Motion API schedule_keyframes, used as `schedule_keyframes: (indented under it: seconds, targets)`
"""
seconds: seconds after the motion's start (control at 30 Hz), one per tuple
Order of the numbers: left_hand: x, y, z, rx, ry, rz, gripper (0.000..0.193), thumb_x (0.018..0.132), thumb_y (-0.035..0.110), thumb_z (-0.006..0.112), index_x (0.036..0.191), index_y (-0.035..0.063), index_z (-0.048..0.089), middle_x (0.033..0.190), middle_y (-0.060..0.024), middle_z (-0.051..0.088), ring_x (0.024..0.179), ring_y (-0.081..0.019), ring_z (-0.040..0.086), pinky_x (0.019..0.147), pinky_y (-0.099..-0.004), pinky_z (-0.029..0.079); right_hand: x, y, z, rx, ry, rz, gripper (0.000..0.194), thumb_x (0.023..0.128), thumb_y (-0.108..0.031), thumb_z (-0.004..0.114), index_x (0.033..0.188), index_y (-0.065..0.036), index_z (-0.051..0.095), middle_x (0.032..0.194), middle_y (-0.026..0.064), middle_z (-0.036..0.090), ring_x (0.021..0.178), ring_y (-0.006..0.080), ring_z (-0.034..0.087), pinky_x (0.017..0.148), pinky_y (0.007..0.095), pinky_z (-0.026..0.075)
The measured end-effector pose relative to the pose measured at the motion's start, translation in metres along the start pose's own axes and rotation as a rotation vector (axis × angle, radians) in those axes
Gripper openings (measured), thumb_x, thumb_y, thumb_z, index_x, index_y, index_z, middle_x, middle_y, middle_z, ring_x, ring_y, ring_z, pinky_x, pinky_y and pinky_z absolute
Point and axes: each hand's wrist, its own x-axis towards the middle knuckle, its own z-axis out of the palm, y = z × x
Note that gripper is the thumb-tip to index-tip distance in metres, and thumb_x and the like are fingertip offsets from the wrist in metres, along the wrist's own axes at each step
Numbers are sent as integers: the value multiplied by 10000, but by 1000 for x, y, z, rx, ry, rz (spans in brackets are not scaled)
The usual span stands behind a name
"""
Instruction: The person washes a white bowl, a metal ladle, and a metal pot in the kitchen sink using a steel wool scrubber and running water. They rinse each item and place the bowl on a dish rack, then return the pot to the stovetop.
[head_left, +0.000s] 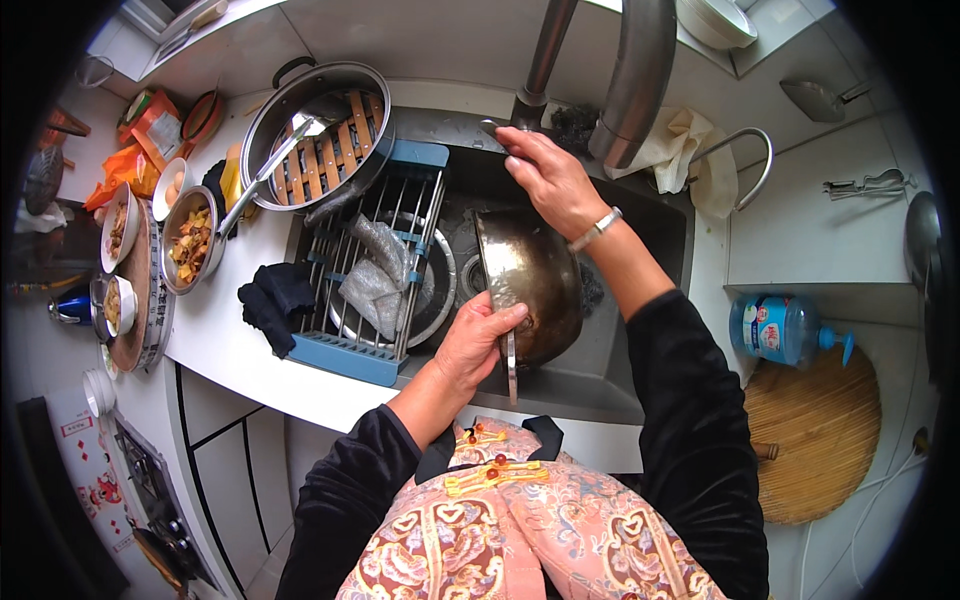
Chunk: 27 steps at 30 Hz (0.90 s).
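Note:
Over the sink (611, 375), my left hand (476, 337) grips a metal pot (536, 277) by its rim near a handle, thumb on the outer wall. The pot is tipped on its side with its mouth towards the left, and its inside is mostly hidden. My right hand (555, 176) reaches past the pot to the faucet base, its fingers around a small metal lever (489, 127). Above the sink bends the thick faucet spout (634, 82). No water stream is plain to see.
Left of the pot, a blue-ended drying rack (349, 360) bears a silvery cloth (375, 277) above a metal basin (442, 300). A steamer pot (382, 142) with a spatula (262, 169) stands behind. Food bowls (191, 240) sit farther left. A cloth (675, 146) hangs right.

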Motion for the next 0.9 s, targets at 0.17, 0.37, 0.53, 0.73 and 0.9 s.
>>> schedule_keyframes:
  seconds: [0.17, 0.37, 0.53, 0.73, 0.9]
  targets:
    - [4, 0, 15, -29, 13, 33, 250, 910, 53, 646, 1158, 35, 617, 1071, -56, 681, 949, -140, 665, 856, -305, 548, -95, -31, -17, -223, 134, 101, 644, 838, -249, 711, 1391, -21, 473, 1398, 193, 493, 1278, 338, 489, 1075, 399, 376]
    - [14, -6, 39, -119, -109, 7, 282, 915, 70, 652, 1190, 33, 599, 1143, -68, 666, 1067, -171, 635, 954, -335, 506, -204, -62, 11, -178, 4, 411, 1058, 716, -290, 819, 1505, 32, 193, 1517, 309, 240, 1446, 402, 222, 1165, 438, 241]
    - [22, -21, 56, -52, -166, 2, 293, 932, 76, 625, 1212, 25, 558, 1157, -72, 643, 1061, -174, 621, 935, -337, 512, -226, -39, 39, -167, 331, 542, 932, 737, -16, 699, 1522, -30, 198, 1471, 203, 346, 1344, 291, 398, 882, 331, 508]
    - [21, -27, 65, -32, -133, -52, 270, 919, 32, 629, 1183, 21, 571, 1114, -60, 638, 1018, -151, 617, 909, -306, 514, -237, -33, 44, -227, 408, 480, 832, 713, 156, 470, 1502, -25, 281, 1511, 207, 325, 1417, 348, 323, 1130, 391, 311]
    - [21, -24, 62, -84, -204, -65, 347, 859, -29, 639, 1199, 19, 581, 1169, -78, 644, 1082, -170, 610, 972, -329, 479, -237, -41, 34, -222, 426, 347, 781, 690, 226, 381, 1424, -33, 447, 1514, 212, 344, 1431, 355, 306, 1149, 398, 291]
